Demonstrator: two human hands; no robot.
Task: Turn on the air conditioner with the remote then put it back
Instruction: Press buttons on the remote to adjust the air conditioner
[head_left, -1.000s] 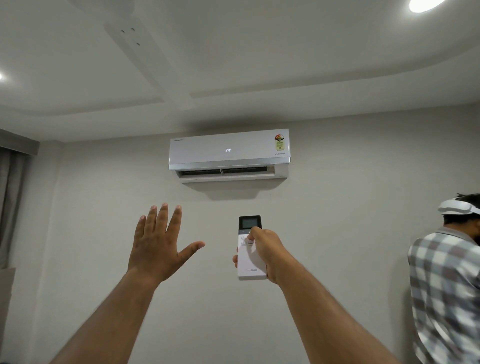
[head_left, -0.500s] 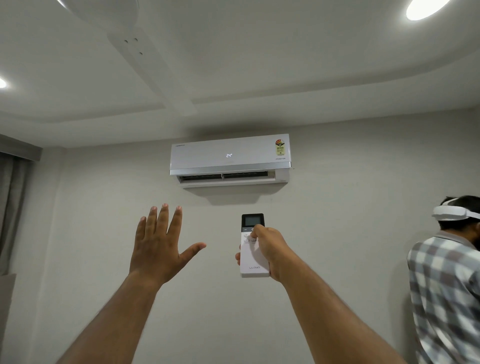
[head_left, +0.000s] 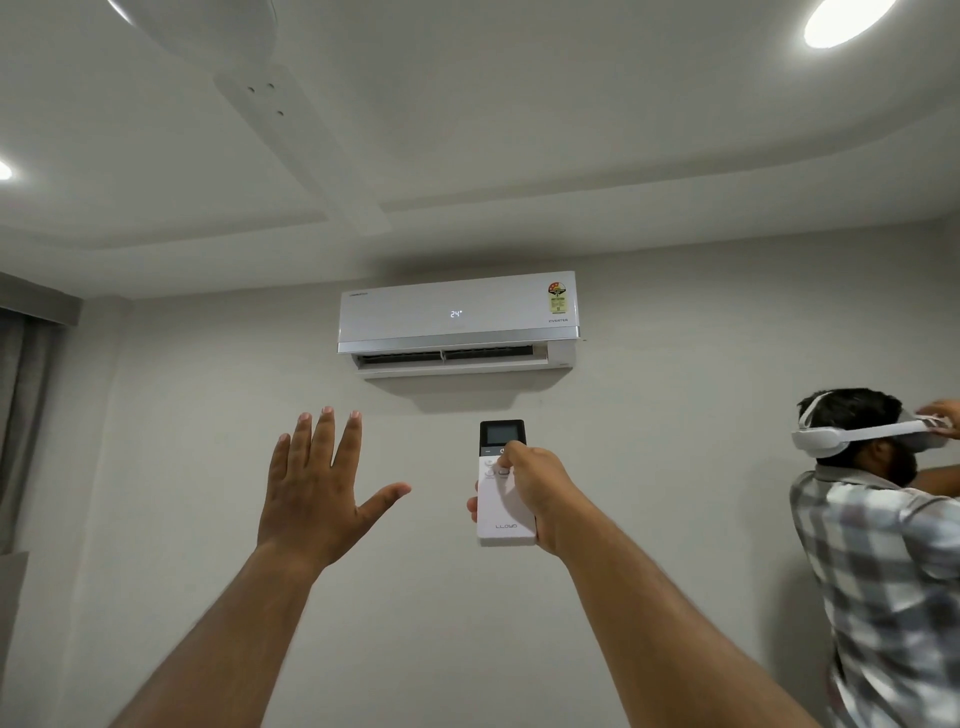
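Observation:
A white air conditioner (head_left: 457, 317) hangs high on the wall, its front display lit with "24" and its lower flap open. My right hand (head_left: 535, 491) holds a white remote (head_left: 501, 512) with a dark screen at its top, pointed up at the unit; my thumb rests on the buttons just under the screen. My left hand (head_left: 317, 488) is raised to the left of the remote, palm toward the wall, fingers spread, holding nothing.
A person (head_left: 883, 561) in a checked shirt with a white headset stands at the right edge, hands up at the headset. A grey curtain (head_left: 21, 415) hangs at the left edge. A ceiling fan (head_left: 249, 88) and round ceiling lights (head_left: 841, 21) are overhead.
The view has tilted slightly upward, so the air conditioner sits lower in frame. The person at the right has raised both hands to the headset. My hands hold their pose.

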